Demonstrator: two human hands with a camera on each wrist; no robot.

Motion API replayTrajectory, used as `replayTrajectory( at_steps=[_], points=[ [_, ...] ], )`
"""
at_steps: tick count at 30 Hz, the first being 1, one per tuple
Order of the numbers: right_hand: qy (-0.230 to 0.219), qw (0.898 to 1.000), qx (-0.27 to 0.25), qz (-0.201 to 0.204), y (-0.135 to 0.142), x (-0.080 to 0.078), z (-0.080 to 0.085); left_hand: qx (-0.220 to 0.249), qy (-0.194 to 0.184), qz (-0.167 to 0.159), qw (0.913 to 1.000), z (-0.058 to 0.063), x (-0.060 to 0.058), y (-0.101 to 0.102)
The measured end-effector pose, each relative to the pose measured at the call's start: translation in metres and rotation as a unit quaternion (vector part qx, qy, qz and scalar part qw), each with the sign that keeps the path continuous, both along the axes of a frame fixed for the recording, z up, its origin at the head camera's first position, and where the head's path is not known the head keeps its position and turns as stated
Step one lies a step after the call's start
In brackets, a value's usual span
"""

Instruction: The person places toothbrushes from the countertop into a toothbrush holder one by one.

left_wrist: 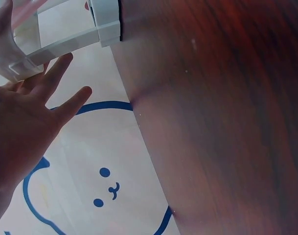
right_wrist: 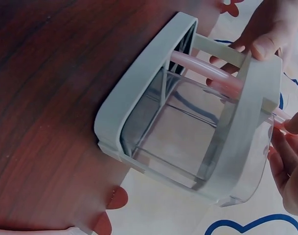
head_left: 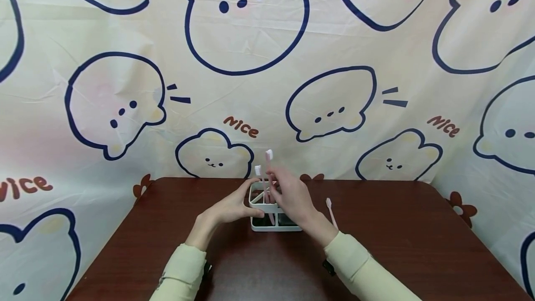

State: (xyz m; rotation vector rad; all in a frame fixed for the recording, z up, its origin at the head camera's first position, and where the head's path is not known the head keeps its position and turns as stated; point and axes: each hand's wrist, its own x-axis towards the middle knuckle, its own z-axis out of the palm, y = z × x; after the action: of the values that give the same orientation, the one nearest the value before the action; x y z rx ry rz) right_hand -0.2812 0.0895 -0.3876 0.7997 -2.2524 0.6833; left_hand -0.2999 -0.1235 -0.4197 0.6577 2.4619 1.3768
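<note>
Toothbrush holder (head_left: 276, 228): 1 unit, upright on the brown wood-grain table (head_left: 251, 264), mid-width, towards the far edge. Pale grey-white frame, rounded corners, upper ring over a lower base, with see-through panels between. Top split by bars, one of them diagonal; base front shows 2 cells with a divider between.

Toothbrushes: 3 visible, all pink handles with white bristles.
- Standing toothbrush (head_left: 258, 171): in the holder's top, left part, head up, slight lean left.
- Held toothbrush (head_left: 268, 158): just right of that one, head higher, handle running down into the right hand.
- Loose toothbrush (head_left: 332, 215): lying on the table right of the holder, apart from it, lower end hidden by the right forearm.

A pink handle shows down through the holder to base level; can't tell which brush it belongs to.

Hands: 2.
- Left hand (head_left: 231, 208): clamped on the holder's left side, thumb at the front, fingers round the back; little finger sticks out free in the left wrist view.
- Right hand (head_left: 292, 194): thumb and fingers together, pinching the held toothbrush above the holder's top.

Also: 2 pale yellow-green sleeves (head_left: 184, 264), 2 dark wrist pieces (head_left: 328, 267) at the cuffs, 1 backdrop (head_left: 267, 96) with navy-outlined animal faces, 3 "nice" prints.
</note>
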Motion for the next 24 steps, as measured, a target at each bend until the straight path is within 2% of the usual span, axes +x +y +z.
replayTrajectory(
  at_steps=[13,24],
  points=[
    [0.058,0.997,0.042,-0.013,0.003,0.001,-0.010,0.001,0.005,0.000,1.0000,-0.001,-0.001,0.001],
    [0.067,0.993,0.078,-0.059,0.005,0.006,-0.018,-0.001,0.002,-0.001,1.0000,0.000,0.000,0.000]
  ],
)
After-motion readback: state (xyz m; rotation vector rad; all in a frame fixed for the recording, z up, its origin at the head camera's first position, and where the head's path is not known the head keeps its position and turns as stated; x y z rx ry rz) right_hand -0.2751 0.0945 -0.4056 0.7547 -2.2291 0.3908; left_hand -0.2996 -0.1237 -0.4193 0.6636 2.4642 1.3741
